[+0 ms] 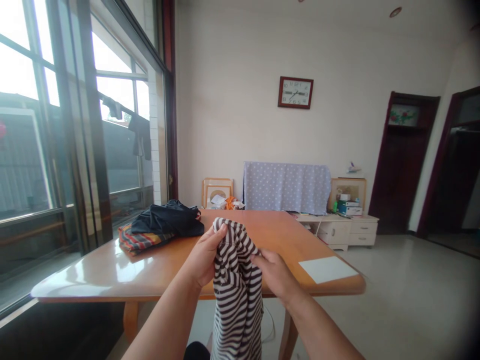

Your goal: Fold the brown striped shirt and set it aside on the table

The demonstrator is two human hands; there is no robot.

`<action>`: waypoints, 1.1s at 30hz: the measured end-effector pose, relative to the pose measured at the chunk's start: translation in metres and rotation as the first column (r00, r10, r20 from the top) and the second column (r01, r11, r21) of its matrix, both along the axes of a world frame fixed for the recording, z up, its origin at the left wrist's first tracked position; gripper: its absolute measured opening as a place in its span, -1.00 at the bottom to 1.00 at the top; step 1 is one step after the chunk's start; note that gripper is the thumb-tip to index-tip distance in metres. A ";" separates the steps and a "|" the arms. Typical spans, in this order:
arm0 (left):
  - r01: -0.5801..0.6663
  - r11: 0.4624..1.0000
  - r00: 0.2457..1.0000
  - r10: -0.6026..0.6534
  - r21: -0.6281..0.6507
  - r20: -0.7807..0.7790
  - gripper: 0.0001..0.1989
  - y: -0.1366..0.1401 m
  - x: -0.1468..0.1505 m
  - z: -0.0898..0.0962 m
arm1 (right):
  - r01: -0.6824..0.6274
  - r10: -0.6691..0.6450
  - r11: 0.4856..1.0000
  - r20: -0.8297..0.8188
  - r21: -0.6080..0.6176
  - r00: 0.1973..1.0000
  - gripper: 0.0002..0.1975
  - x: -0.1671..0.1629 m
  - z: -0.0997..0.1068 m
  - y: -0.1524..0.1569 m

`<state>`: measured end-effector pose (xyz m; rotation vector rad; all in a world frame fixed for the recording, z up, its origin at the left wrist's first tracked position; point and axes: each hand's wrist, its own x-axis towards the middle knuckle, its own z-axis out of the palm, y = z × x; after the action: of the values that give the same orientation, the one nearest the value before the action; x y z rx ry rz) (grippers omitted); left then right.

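Observation:
A black-and-white striped knit garment hangs down in front of me, past the near edge of the table. My left hand grips its upper left side, thumb pressed on the cloth near the top. On the other side, my right hand pinches the fabric a little lower, at the right edge. The top of the garment is bunched and folded over between both hands. Its lower end runs out of the bottom of the view, and I cannot tell which kind of garment it is.
The wooden table spans the view. On its left lies a heap of dark clothing over a plaid cloth. A white sheet rests near the right corner. Farther back stands a low white cabinet beside a cloth-covered object.

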<state>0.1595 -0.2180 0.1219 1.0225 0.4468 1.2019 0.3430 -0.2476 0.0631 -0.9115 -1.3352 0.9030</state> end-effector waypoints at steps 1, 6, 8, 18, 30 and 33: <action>-0.024 1.000 1.000 0.024 -0.004 -0.019 -0.64 0.001 -0.003 -0.001 | -0.023 0.021 0.999 -0.093 -0.024 0.995 -0.78 0.003 0.002 0.001; -0.059 0.998 0.988 0.059 0.007 -0.142 -0.63 0.012 -0.012 -0.013 | -0.193 0.136 0.978 -0.462 -0.078 0.876 -0.72 0.011 0.015 -0.004; -0.052 0.998 0.980 0.058 0.033 -0.192 -0.63 0.018 -0.013 -0.021 | -0.276 0.168 0.953 -0.540 -0.125 0.825 -0.65 0.012 0.020 -0.005; -0.378 0.813 0.691 0.566 0.442 -0.450 -0.56 0.032 0.003 -0.057 | -0.229 0.122 0.965 -0.560 -0.125 0.820 -0.64 0.019 0.025 -0.002; -0.279 0.670 0.561 0.695 0.688 -0.449 -0.72 0.000 0.015 -0.037 | -0.069 0.011 0.994 -0.532 -0.089 0.847 -0.60 0.021 0.022 0.003; -0.090 0.797 0.796 0.419 0.597 -0.438 -0.76 -0.009 0.023 -0.031 | -0.121 0.057 0.990 -0.558 -0.079 0.828 -0.60 0.020 0.023 0.002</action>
<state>0.1821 -0.2265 0.0907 1.8944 0.7414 1.3095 0.3625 -0.2456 0.0861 -0.5994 -0.8303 1.2151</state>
